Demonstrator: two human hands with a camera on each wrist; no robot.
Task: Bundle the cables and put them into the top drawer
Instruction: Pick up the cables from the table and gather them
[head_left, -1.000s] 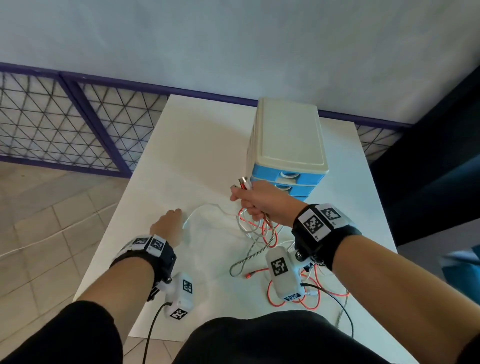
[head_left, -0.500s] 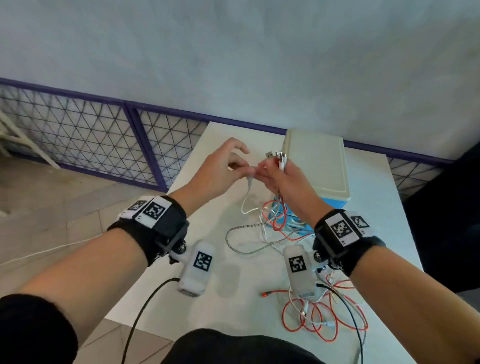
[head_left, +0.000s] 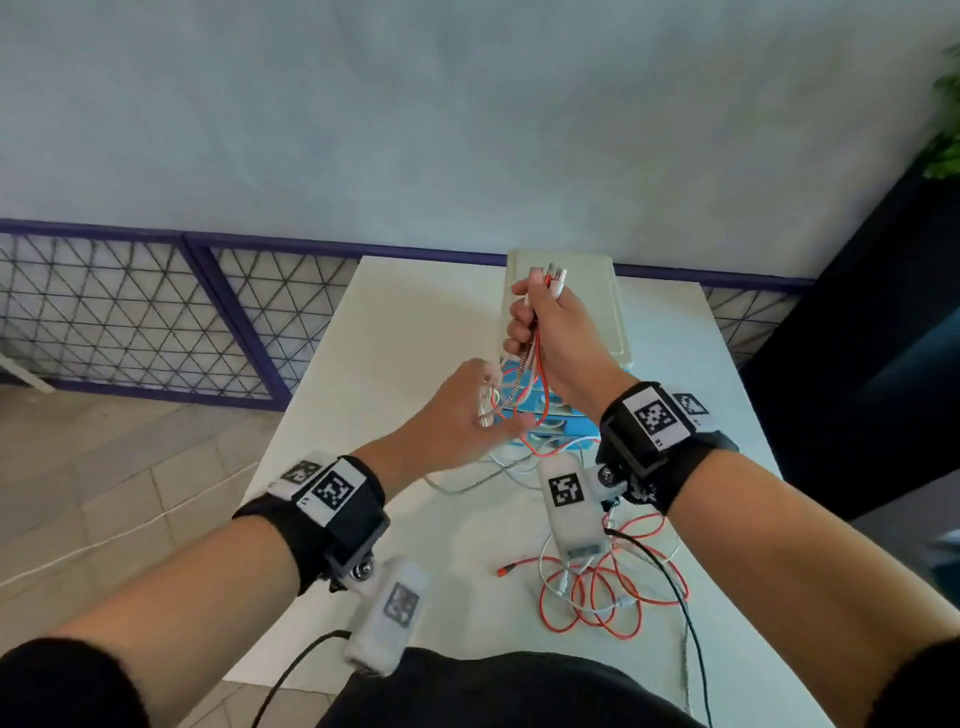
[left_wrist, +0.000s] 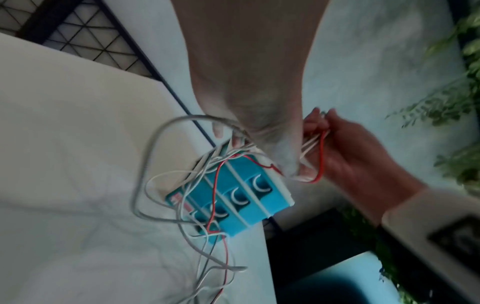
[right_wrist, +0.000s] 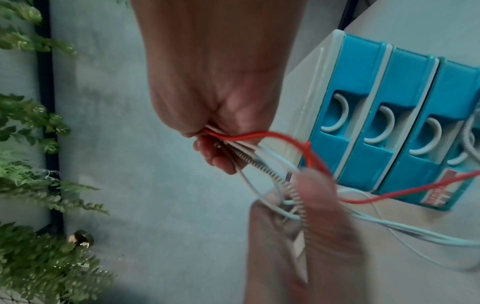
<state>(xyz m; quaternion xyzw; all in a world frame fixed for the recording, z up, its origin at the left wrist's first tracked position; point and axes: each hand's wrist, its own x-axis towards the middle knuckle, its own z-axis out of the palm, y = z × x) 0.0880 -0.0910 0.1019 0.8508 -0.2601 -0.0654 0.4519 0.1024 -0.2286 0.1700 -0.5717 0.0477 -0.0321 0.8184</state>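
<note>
White bench fills the space in front of me, a pale wall behind it, and the small chest of blue drawers stands at its far end; I take that chest as my landmark. All its drawers look closed.

Above and just in front of the chest, my right hand is clenched round the plug ends of the cables, the red one, the white ones and the coiled metal-sheathed one pressed together in my fist, with the plugs sticking out of the top. Lower down, level with the chest's drawer fronts, my left hand curls loosely round the hanging strands, thumb underneath. Its fingers are blurred, so how firmly it grips I cannot tell.

To do this well, I think I should keep the right fist firm so the ends stay level, and let the strands run through the left, gathering even loops without catching the chest's handles.

Most of the length trails away from the chest toward me, with a tangle of red and white loops on the bench near my body. The top drawer still needs opening.
</note>
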